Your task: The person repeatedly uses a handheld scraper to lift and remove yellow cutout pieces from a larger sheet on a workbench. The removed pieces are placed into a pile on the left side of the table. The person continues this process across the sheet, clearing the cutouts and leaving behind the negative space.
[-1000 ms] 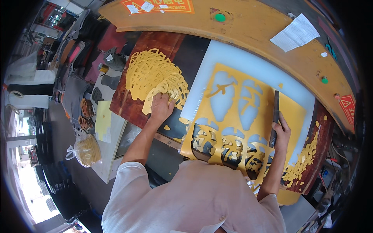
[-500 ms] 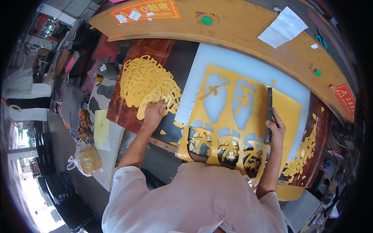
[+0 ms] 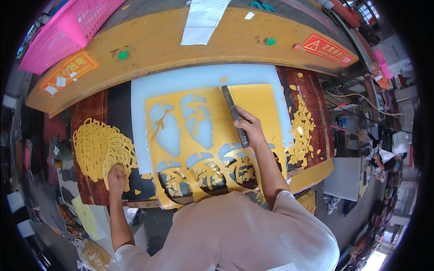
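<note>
My right hand (image 3: pixel 249 128) is closed around a dark, narrow steel cutting die (image 3: pixel 228 96), seen edge-on. It is held over the uncut part of a yellow sheet (image 3: pixel 262 99), which lies on a white cutting board (image 3: pixel 139 113). Shoe-upper-shaped openings run through the sheet; those near me show yellow scraps on a dark surface beneath. At the far left, my left hand (image 3: pixel 116 175) has its fingers curled on a looped yellow cut piece (image 3: pixel 114 156) at the near edge of a pile of such pieces (image 3: pixel 90 144). My fingers partly hide that grip.
An orange-yellow machine beam (image 3: pixel 158 43) with green buttons spans the far side. A paper sheet (image 3: pixel 203 22) hangs over it, and a pink basket (image 3: pixel 68 34) stands at the upper left. Small yellow offcuts (image 3: pixel 300 131) lie scattered to the right. A bagged yellow bundle (image 3: pixel 95 255) is lower left.
The whole view has turned and shifted, moving the bench leftward in the picture. The die now tilts the other way in my right hand. My left hand remains at the pile.
</note>
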Tool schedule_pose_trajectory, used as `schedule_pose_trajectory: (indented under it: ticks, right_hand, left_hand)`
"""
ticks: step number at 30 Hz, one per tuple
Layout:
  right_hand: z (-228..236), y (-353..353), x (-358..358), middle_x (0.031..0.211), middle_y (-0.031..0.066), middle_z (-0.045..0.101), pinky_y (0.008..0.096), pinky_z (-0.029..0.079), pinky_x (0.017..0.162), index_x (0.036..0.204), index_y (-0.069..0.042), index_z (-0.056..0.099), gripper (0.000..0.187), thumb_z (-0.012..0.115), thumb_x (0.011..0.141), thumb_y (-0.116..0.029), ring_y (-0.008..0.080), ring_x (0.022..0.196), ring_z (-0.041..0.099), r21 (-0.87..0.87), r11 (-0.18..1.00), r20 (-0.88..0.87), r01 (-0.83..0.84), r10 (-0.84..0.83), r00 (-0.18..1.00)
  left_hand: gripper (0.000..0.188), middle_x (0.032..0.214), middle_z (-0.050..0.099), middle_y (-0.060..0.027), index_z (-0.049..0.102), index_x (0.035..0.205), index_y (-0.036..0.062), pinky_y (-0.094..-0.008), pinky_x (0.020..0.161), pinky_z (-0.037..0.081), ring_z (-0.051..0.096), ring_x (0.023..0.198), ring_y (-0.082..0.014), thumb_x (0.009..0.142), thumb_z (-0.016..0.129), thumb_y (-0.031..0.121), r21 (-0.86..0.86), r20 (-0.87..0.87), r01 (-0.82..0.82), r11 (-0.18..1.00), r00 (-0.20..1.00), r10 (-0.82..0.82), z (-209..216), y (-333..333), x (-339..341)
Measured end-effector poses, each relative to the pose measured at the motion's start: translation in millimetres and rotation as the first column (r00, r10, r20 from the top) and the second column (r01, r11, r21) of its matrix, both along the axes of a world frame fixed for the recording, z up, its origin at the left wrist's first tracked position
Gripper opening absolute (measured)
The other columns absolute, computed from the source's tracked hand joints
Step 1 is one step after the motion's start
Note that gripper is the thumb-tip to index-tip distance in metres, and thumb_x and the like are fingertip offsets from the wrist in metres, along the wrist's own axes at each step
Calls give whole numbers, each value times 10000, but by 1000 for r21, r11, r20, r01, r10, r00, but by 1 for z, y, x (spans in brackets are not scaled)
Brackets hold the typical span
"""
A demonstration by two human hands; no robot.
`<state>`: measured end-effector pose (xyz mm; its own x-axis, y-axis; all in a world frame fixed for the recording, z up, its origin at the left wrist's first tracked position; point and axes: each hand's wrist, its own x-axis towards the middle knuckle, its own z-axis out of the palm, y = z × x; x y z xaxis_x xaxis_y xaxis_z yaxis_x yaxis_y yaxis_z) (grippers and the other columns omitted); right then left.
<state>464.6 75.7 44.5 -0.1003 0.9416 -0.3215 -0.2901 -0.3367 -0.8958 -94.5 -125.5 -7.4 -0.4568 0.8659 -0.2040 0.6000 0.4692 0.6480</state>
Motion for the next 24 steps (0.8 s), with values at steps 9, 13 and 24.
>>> schedule_pose_trajectory:
  ticks: [9,13,24]
  right_hand:
    - [13,7,33,1272,147,749,311,609,866,1556,58,556,713,751,882,-68,174,980,732,-15,996,-209,87,-88,974]
    - [7,3,47,1101,33,729,264,558,803,1504,47,624,693,819,849,-67,106,884,665,62,984,110,167,-173,979]
    - [-6,9,68,1184,45,723,280,535,929,1486,39,647,690,835,829,-55,128,1024,653,63,976,90,210,-215,972]
  left_hand:
    - [592,960,601,20,445,1672,70,-241,765,491,520,801,-84,1086,513,27,-64,419,113,992,905,-76,49,15,-8]
    - [520,1097,695,-22,554,1577,30,-262,893,519,633,955,-131,1057,538,48,-24,280,95,995,956,-84,36,17,-14]
    - [215,780,741,-108,775,1100,16,-339,713,580,700,698,-244,922,749,136,-343,351,570,747,815,-461,169,116,138]
